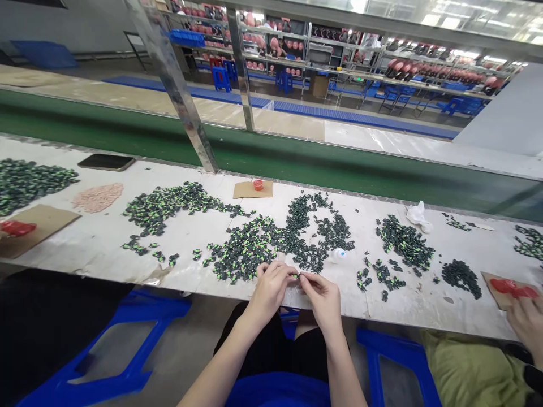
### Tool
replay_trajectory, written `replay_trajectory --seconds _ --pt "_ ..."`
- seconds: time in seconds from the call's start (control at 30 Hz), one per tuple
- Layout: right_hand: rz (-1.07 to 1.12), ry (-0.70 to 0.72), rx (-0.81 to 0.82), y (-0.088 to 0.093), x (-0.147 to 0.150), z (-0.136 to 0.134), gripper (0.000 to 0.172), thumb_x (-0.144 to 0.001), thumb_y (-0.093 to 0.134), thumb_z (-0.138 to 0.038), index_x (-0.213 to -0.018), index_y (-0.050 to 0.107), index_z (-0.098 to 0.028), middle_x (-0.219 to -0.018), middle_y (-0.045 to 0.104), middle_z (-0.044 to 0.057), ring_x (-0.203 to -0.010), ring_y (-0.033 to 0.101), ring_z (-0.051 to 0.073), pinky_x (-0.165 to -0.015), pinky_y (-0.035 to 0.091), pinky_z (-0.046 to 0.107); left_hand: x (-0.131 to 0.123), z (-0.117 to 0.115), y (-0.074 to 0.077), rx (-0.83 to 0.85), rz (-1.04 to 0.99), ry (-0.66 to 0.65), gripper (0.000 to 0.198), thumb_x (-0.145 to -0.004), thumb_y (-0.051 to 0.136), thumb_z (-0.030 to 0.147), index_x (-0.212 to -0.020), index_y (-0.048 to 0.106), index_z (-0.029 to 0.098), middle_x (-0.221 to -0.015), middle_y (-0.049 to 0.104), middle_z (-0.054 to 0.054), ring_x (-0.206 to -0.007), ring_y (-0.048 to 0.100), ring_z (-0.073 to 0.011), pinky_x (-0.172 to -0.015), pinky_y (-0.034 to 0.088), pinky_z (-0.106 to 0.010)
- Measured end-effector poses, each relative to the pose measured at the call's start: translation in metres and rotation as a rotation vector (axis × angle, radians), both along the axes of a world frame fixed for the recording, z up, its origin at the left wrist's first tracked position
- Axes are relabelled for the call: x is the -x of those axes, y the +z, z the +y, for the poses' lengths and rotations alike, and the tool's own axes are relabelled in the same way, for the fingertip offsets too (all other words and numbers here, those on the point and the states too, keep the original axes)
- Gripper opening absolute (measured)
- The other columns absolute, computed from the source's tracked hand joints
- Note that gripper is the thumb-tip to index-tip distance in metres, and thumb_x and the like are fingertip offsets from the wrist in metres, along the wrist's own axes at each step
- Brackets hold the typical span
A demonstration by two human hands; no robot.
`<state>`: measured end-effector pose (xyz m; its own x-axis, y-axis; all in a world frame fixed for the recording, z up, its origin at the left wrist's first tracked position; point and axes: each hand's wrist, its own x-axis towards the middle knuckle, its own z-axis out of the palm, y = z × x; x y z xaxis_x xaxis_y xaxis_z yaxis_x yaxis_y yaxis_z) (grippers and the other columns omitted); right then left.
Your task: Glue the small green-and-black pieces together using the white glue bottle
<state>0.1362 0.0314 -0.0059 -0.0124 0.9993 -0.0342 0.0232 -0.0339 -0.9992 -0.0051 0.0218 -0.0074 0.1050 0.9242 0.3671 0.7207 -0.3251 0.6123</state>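
Note:
My left hand (271, 288) is closed at the front edge of the table, thumb and fingers pinching a small black-and-green part (296, 276). Just to its right, my right hand (324, 299) is pinched too, its fingertips meeting the same spot; whatever sits between them is too small to make out. Behind my left hand spreads a pile of black-and-green parts (244, 251). Beyond both hands lies a loose ring of small dark parts (299, 215). A small white bottle with a blue tip (339, 255) lies beside that ring.
A cardboard piece (240, 190) carries a red cup (258, 185) near the back edge. More parts (405, 243) lie rightward, with crumpled white tissue (419, 216) behind. A phone (107, 162) rests at left. A co-worker's hand (528, 322) is at far right. A metal post (178, 85) rises behind.

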Motion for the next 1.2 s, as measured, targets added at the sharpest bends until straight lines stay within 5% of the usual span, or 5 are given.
replay_trajectory --seconds 0.2,0.53,0.93,1.1,1.2 --pt "0.086 -0.022 -0.045 0.003 -0.001 0.000 0.015 -0.066 0.074 -0.033 -0.070 0.073 -0.018 -0.070 0.073 0.005 -0.066 0.069 0.019 -0.062 0.059 0.031 0.001 -0.004 0.011 -0.054 -0.049 -0.025 0.021 -0.092 0.045 0.011 -0.087 0.063 0.021 -0.081 0.072 0.000 -0.082 0.063 -0.0163 -0.080 0.029 -0.033" --pt "0.092 -0.047 -0.172 0.000 0.004 -0.008 0.032 -0.066 0.071 -0.022 -0.097 0.066 -0.019 -0.065 0.065 -0.001 -0.055 0.060 0.011 -0.054 0.054 0.023 0.002 -0.016 0.021 0.037 -0.144 0.021 0.018 -0.085 0.056 0.014 -0.083 0.070 0.025 -0.078 0.073 0.000 -0.080 0.064 -0.0172 -0.085 0.037 -0.037" --pt "-0.119 0.096 -0.291 -0.012 -0.012 -0.009 0.033 -0.071 0.069 -0.022 -0.104 0.066 -0.021 -0.071 0.067 0.000 -0.058 0.062 0.012 -0.056 0.057 0.024 -0.005 -0.019 0.021 0.420 -0.743 0.064 0.021 -0.069 0.067 0.026 -0.087 0.070 0.016 -0.086 0.074 -0.008 -0.078 0.070 -0.0201 -0.072 0.057 -0.030" --pt "-0.294 0.147 -0.437 0.002 -0.030 -0.007 0.021 -0.076 0.064 -0.019 -0.096 0.068 -0.020 -0.072 0.068 0.001 -0.058 0.063 0.012 -0.055 0.056 0.025 -0.008 -0.021 0.017 0.420 -0.567 -0.013 0.030 -0.076 0.063 0.025 -0.106 0.060 0.021 -0.079 0.074 -0.003 -0.084 0.068 -0.0211 -0.086 0.049 -0.040" --pt "-0.456 -0.007 -0.497 0.008 -0.054 -0.001 0.009 -0.081 0.061 -0.023 -0.085 0.068 -0.019 -0.071 0.067 0.003 -0.059 0.062 0.014 -0.055 0.055 0.026 -0.002 -0.020 0.009 0.232 -0.299 0.096 0.017 -0.080 0.062 0.027 -0.097 0.064 0.023 -0.086 0.074 -0.004 -0.094 0.063 -0.0244 -0.095 0.037 -0.048"
